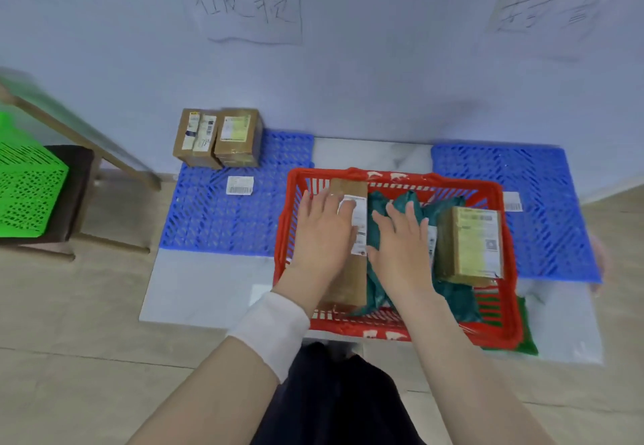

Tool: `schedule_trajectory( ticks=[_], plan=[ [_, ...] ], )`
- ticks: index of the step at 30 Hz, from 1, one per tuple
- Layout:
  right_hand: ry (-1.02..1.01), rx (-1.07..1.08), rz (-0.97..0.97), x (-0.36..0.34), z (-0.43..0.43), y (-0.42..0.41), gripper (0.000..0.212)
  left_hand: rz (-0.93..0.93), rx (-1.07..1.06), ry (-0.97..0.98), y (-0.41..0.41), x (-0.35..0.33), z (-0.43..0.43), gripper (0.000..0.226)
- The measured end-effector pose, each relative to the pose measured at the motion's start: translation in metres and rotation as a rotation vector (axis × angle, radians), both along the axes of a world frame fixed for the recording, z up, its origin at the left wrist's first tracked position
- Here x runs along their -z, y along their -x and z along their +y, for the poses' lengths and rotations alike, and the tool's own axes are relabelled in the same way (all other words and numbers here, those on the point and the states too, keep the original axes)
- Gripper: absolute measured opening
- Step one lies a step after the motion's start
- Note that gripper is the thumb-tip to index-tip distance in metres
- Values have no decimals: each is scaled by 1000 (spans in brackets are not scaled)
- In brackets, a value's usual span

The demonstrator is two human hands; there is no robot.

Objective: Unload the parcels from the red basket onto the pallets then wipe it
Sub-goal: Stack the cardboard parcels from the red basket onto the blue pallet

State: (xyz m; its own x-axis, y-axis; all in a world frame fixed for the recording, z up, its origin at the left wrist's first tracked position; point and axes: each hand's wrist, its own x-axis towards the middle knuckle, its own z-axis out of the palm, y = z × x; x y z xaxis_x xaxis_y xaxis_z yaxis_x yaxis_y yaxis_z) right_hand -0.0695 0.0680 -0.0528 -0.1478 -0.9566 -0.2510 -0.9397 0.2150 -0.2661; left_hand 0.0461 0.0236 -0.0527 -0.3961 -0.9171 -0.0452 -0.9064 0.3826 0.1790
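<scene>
Unloading is in hand: a long box point(348, 187), bag point(381, 202) and second box point(468, 239) lie in the basket point(400, 178). The left hand point(322, 232) is laid flat on the long box, the right hand point(400, 239) on the bag, grips open. A clasp and lift to a pallet point(216, 218) are called for.

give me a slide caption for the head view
Left hand on a cardboard parcel, right hand on a green mailer in the red basket; two boxes on the left pallet.

The left hand point(322, 235) covers much of the long parcel point(348, 280); the left edge cuts off the green crate point(31, 186).
</scene>
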Motion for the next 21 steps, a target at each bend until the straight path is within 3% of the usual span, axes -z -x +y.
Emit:
schedule_trajectory(
  ticks=[3,13,16,21],
  plan=[
    [3,30,10,-1,18,23,58,-41,54,35,27,-3,10,43],
    [-66,249,-128,27,67,126,59,-42,184,-138,129,22,53,45],
    [-100,283,-172,43,76,162,59,7,88,-213,159,35,61,45],
    [-73,393,-198,64,83,207,52,205,-205,-540,193,61,67,54]
  ],
)
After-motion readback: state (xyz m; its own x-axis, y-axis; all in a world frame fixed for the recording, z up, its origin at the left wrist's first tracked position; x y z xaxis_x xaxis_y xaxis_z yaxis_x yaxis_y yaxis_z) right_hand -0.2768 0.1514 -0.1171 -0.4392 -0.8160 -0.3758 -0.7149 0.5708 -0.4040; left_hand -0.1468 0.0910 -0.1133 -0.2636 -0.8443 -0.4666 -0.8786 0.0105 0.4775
